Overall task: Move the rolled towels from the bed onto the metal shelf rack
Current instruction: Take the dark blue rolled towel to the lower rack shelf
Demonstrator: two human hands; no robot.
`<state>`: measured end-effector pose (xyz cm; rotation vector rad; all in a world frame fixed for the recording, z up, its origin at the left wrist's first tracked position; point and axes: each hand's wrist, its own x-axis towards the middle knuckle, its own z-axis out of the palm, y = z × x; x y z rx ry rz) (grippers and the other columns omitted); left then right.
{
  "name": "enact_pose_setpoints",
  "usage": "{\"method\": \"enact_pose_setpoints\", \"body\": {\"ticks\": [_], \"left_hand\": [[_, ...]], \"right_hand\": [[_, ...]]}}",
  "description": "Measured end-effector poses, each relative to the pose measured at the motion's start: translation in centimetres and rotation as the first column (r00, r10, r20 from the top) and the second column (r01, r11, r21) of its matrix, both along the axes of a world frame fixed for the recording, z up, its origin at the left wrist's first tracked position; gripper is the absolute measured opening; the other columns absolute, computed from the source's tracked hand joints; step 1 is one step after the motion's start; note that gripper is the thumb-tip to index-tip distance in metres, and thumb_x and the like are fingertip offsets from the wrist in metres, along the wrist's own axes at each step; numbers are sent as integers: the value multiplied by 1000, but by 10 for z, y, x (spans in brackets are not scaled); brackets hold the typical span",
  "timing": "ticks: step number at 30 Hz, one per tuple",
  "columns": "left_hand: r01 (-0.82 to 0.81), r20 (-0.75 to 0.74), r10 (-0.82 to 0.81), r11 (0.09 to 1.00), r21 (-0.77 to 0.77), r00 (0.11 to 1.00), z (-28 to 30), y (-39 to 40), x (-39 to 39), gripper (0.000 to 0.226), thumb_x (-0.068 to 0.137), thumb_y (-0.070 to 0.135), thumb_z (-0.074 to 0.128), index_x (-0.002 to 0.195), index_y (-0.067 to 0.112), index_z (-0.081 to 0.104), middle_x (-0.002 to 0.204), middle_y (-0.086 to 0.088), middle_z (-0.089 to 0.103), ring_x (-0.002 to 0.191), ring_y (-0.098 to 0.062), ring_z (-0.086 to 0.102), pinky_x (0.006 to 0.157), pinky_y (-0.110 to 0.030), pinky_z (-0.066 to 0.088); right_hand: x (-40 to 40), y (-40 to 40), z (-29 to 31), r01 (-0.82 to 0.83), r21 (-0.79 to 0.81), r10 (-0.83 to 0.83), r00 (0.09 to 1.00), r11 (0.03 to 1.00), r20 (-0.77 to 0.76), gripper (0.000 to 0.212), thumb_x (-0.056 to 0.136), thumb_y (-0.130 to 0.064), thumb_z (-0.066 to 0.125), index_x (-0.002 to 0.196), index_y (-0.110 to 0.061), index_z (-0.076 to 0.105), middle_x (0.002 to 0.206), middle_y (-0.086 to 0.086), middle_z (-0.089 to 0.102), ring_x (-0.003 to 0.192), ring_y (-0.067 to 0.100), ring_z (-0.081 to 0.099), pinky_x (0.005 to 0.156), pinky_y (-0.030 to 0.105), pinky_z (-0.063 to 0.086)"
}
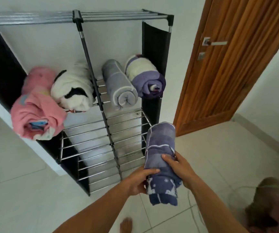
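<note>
I hold a rolled blue-purple towel (161,153) in front of the metal shelf rack (101,132), near its lower right corner. My left hand (140,180) grips the roll's near end from the left and my right hand (179,167) grips it from the right. On an upper shelf lie several rolled towels: a pink one (36,106), a white and black one (74,88), a grey one (120,84) and a purple and white one (145,78). The bed is out of view.
A wooden door (236,64) stands to the right of the rack. The floor is pale tile (17,190). My bare foot (126,225) shows at the bottom. A blurred brown shape (270,199) and a thin cord (194,207) lie at the lower right.
</note>
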<state>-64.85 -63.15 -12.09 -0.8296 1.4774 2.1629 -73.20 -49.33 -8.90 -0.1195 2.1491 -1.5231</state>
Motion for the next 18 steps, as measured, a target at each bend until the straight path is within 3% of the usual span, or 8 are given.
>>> {"method": "enact_pose_setpoints", "body": {"ticks": [5,10,14,18], "left_hand": [[-77,36,76,997,30,996,-15,-38,-50,64,63,31,83,123,24,61,119,-9,70,112,-32,64,94,-52,53],[-217,73,212,973,82,975,-42,-87,-107,58,69,24,82,122,13,62,117,-17,71,111,-36,64,92,-51,54],[-373,89,363,914,160,927,-61,-114,-156,45,82,18,71,122,2,63,108,-21,72,97,-36,68,69,-39,61],[-457,23,458,879,136,889,-78,-135,-204,53,80,18,71,130,6,58,124,-23,65,103,-37,66,72,-42,59]], "right_hand": [[-58,-43,-10,-83,45,84,996,996,-12,61,86,-38,67,141,-21,47,137,11,56,119,30,57,98,34,46],[-115,-96,-23,-133,74,133,991,988,0,63,89,-30,64,145,-23,38,144,11,49,128,30,50,94,27,39],[-157,-129,-40,-147,79,145,989,986,32,63,89,-29,64,146,-27,38,146,8,48,128,30,51,105,34,43],[-185,-143,-64,-102,90,95,993,991,70,52,95,-19,56,145,-15,41,143,11,51,127,30,52,96,27,39]]}}
